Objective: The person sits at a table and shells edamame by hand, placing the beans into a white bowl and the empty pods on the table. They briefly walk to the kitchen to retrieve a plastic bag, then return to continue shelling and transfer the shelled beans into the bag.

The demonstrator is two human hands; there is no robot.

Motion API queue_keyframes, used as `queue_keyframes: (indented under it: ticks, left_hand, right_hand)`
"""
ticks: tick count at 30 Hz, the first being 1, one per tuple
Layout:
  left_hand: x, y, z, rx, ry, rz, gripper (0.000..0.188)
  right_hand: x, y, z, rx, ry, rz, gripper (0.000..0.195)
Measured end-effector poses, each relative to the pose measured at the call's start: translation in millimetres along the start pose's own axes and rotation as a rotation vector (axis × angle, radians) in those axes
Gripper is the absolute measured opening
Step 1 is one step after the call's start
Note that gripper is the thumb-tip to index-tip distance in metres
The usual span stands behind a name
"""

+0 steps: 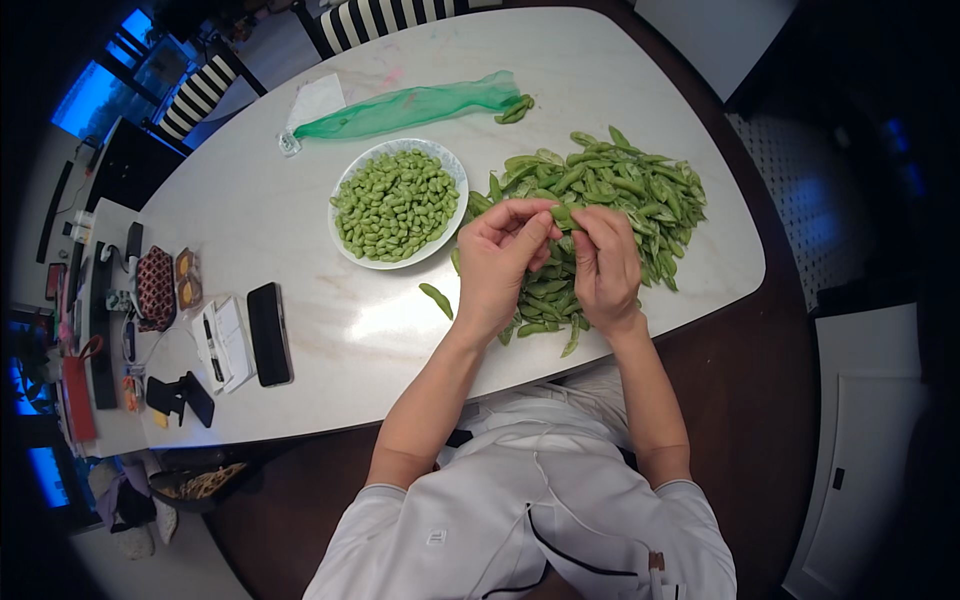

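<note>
Between my two hands, above the table, is a green soybean pod (564, 217). My left hand (504, 251) pinches its left end with thumb and forefinger, while my right hand (609, 259) grips the right end. Behind and below them spreads a large heap of edamame pods (630, 184), some of which look split and flat. To the left of my hands, a white plate with a blue-patterned rim (456, 166) carries many shelled green soybeans (396, 206). One loose pod (436, 300) lies on the table beside my left wrist.
A green mesh bag (412, 109) stretches across the white table (600, 60), with a few pods (515, 109) at its right end. Leftward lie a black smartphone (269, 334), papers with a pen (214, 349), a phone stand (180, 396) and a patterned pouch (156, 289). Striped chairs (199, 97) stand beyond.
</note>
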State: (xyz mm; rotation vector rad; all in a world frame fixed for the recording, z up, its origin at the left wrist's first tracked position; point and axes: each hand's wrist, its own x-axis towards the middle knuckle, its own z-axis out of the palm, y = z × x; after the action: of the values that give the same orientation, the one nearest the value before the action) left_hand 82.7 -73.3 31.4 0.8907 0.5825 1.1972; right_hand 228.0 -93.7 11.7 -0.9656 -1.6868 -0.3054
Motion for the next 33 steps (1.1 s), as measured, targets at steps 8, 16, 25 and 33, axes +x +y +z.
queue_keyframes:
  ticks: [8, 16, 25, 33]
  left_hand:
    - [2, 0, -6, -0.071, -0.045, -0.138, 0.008]
    - [5, -7, -11, -0.14, -0.045, -0.315, 0.003]
    - [6, 0, -8, -0.192, 0.014, -0.361, 0.007]
    - [9, -8, -17, -0.194, 0.003, -0.376, 0.012]
  right_hand:
    - [7, -6, -8, 0.08, -0.05, 0.077, 0.027]
    - [4, -12, -6, -0.088, -0.191, 0.055, 0.02]
    - [12, 2, -16, -0.093, -0.275, -0.054, 0.02]
    - [8, 0, -4, -0.216, -0.348, -0.127, 0.011]
